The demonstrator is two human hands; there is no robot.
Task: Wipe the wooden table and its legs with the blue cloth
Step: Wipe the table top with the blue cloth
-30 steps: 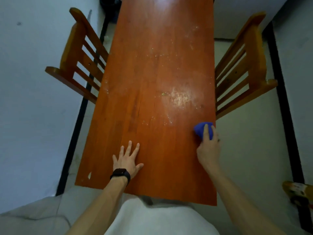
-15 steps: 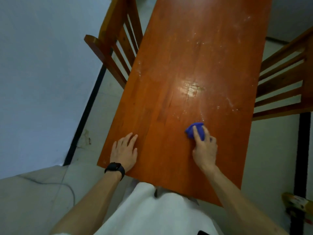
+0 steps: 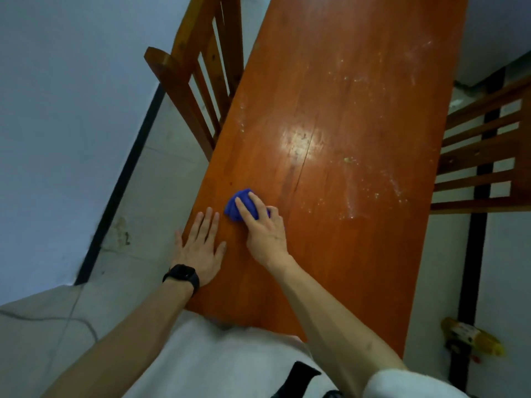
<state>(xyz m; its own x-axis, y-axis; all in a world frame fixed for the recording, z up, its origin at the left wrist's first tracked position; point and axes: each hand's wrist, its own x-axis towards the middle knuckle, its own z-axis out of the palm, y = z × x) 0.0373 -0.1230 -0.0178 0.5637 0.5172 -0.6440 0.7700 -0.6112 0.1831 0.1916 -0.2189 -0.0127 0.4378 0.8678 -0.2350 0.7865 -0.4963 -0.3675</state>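
While the right hand [image 3: 265, 228] presses down on the wooden table [image 3: 359, 110], its fingers curl over a bunched-up blue cloth [image 3: 238, 203] and hold it against the wood. The cloth sits under those fingers, with a bit of blue poking out past the fingertips. Just beside the right hand, on its thumb side, the left hand [image 3: 201, 245] lies flat on the table with its fingers straight, holding nothing. A thin strip of wood shows between the two hands. A black watch [image 3: 182, 275] is on the left wrist. Further out from the right hand's fingertips there is a bright shiny patch [image 3: 298, 139] on the wood. Off to its little-finger side, white specks and crumbs [image 3: 370, 191] are spread about. One wooden chair [image 3: 195, 73] stands out past the left hand, against the table's side. Another chair [image 3: 482, 156] stands well away on the right hand's far side. A yellow thing [image 3: 471, 337] lies on the floor beside the right arm, too blurry to tell what it is
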